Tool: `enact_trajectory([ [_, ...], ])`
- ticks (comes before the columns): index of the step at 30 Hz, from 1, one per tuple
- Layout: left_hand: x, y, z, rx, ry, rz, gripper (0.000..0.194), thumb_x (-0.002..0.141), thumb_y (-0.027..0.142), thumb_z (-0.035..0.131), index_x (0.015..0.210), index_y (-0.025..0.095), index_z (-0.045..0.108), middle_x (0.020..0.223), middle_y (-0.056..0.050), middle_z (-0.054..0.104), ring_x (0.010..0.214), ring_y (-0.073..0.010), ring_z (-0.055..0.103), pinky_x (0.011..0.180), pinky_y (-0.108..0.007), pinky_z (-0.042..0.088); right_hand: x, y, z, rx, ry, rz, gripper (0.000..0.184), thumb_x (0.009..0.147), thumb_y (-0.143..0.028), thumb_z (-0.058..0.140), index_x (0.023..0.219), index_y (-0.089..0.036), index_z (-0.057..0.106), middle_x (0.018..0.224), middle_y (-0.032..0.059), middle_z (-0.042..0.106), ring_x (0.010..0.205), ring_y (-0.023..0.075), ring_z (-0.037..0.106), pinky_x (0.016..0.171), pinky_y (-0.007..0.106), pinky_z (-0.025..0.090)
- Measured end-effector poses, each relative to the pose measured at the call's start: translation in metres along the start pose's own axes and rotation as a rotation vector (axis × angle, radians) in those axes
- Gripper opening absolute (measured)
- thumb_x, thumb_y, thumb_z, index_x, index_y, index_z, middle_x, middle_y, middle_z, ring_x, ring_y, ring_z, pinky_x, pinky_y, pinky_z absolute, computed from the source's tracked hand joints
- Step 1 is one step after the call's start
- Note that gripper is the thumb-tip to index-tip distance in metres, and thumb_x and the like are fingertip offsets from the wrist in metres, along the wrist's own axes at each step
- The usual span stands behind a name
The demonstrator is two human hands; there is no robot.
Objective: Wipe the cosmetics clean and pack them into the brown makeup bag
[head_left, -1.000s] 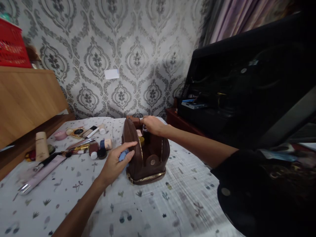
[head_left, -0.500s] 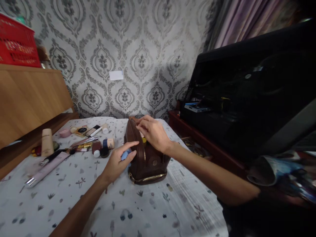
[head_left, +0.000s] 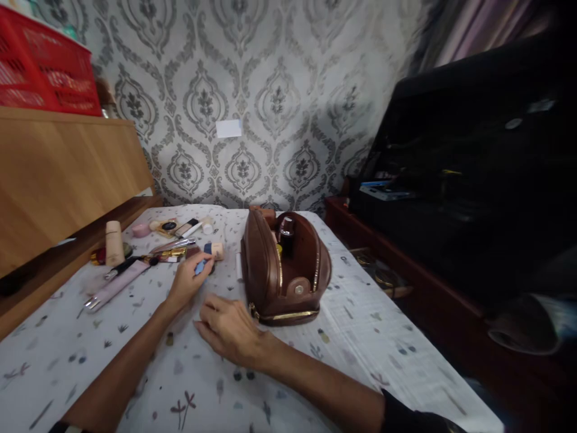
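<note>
My left hand [head_left: 188, 281] has its thumb and fingers closed round a small light-blue object [head_left: 201, 266], largely covered by the fingers. It hovers beside a cluster of makeup. My right hand [head_left: 229, 328], fingers loosely curled and thumb apart, is over the cloth just left of the brown makeup bag [head_left: 264, 282]; nothing shows in it. The bag stands unzipped, with a dark bottle with a shiny cap [head_left: 287, 228] and something yellow inside. Close to my left hand lies a small beige jar with a blue band [head_left: 216, 250].
Tubes, brushes and compacts lie at the left, among them an upright beige tube [head_left: 114, 243] and a pale pink tube [head_left: 119, 285]. A wooden cabinet [head_left: 72, 168] bears a red basket [head_left: 49, 66]. A large black screen [head_left: 451, 156] stands at the right.
My right hand has come out of the bag and moved left and nearer to me. My left hand has drawn away from the bag towards the makeup, carrying the light-blue object. The view has shifted.
</note>
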State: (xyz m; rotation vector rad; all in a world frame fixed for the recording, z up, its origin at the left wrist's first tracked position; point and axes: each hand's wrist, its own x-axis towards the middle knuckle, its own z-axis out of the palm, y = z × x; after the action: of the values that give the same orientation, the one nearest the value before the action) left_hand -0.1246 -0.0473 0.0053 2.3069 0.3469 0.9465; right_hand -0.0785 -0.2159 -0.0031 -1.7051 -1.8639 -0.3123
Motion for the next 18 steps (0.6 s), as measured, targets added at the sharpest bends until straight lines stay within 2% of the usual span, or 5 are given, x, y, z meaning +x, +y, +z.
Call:
enact_trajectory([
  [4, -0.001, -0.033, -0.019, 0.14, 0.187, -0.079, 0.033, 0.089, 0.043, 0.046, 0.09, 0.017, 0.067, 0.084, -0.004, 0.072, 0.079, -0.0191, 0.065, 0.076, -0.028, 0.05, 0.014, -0.001, 0.036, 0.322, -0.021, 0.24, 0.013, 0.086, -0.016, 0.064, 0.073, -0.017, 0.06, 0.078, 0.0001, 0.061, 0.065, 0.0127, 0.054, 0.06, 0.024, 0.037],
  [9, -0.001, -0.074, -0.042, 0.315, 0.265, -0.185, 0.03, 0.089, 0.037, 0.045, 0.091, 0.017, 0.067, 0.089, -0.007, 0.072, 0.081, -0.0219, 0.064, 0.08, -0.033, 0.05, 0.019, 0.004, 0.066, 0.654, 0.037, 0.438, 0.017, 0.079, -0.004, 0.056, 0.07, -0.018, 0.058, 0.065, -0.003, 0.056, 0.062, 0.0118, 0.052, 0.06, 0.022, 0.037],
  [13, -0.004, -0.089, -0.038, 0.429, 0.214, -0.235, 0.027, 0.091, 0.029, 0.045, 0.099, 0.018, 0.068, 0.1, -0.007, 0.073, 0.089, -0.0229, 0.066, 0.085, -0.034, 0.05, 0.014, 0.009, 0.069, 0.71, 0.022, 0.449, 0.015, 0.082, -0.008, 0.053, 0.073, -0.018, 0.059, 0.061, -0.0037, 0.054, 0.056, 0.0115, 0.049, 0.057, 0.022, 0.036],
  [16, -0.009, -0.083, -0.025, 0.477, 0.124, -0.215, 0.03, 0.094, 0.028, 0.047, 0.116, 0.021, 0.066, 0.118, -0.007, 0.07, 0.108, -0.0231, 0.063, 0.094, -0.034, 0.048, 0.013, 0.009, 0.066, 0.725, 0.009, 0.435, 0.014, 0.082, -0.01, 0.053, 0.073, -0.018, 0.06, 0.062, -0.0032, 0.054, 0.057, 0.0118, 0.048, 0.058, 0.023, 0.036],
  [18, -0.012, -0.074, -0.017, 0.498, 0.081, -0.205, 0.034, 0.096, 0.034, 0.05, 0.126, 0.024, 0.063, 0.124, -0.007, 0.067, 0.114, -0.0246, 0.06, 0.096, -0.035, 0.048, 0.013, 0.009, 0.065, 0.724, 0.006, 0.426, 0.013, 0.081, -0.01, 0.053, 0.072, -0.018, 0.059, 0.063, -0.0029, 0.053, 0.058, 0.0121, 0.048, 0.059, 0.023, 0.036],
])
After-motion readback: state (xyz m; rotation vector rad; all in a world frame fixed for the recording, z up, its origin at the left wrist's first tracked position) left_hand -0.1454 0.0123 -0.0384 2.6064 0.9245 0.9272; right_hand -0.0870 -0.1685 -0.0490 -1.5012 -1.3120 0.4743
